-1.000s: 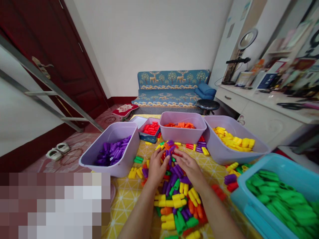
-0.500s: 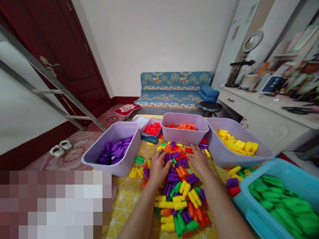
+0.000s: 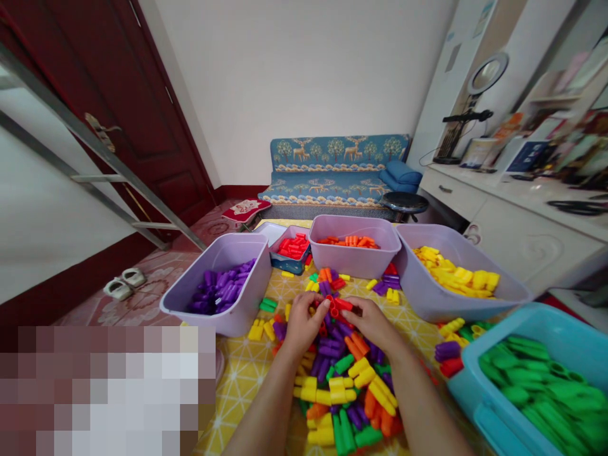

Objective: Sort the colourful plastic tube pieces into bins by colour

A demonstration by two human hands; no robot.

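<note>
Over a mixed pile of plastic bullet-shaped toy blocks (image 3: 332, 345), my two hands are close together. My left hand (image 3: 304, 324) is closed, thumb and fingers pressed on red toy blocks (image 3: 334, 308) whose hollow round ends show. My right hand (image 3: 374, 324) pinches the right end of a red block in the same cluster. Which red block belongs to which hand is hard to tell. Purple, orange, yellow and green blocks lie below and in front of the hands.
Lilac bins hold purple (image 3: 216, 320), orange (image 3: 354, 258) and yellow blocks (image 3: 456, 310). Red blocks fill a small box (image 3: 287, 263). A turquoise bin (image 3: 484, 386) of green blocks stands at right. A yellow patterned cloth (image 3: 237, 380) covers the table; a sofa (image 3: 337, 180) stands behind.
My right hand has moved left and nearer, from the pile's far right side to beside my left hand. Red blocks are now gathered between my fingers.
</note>
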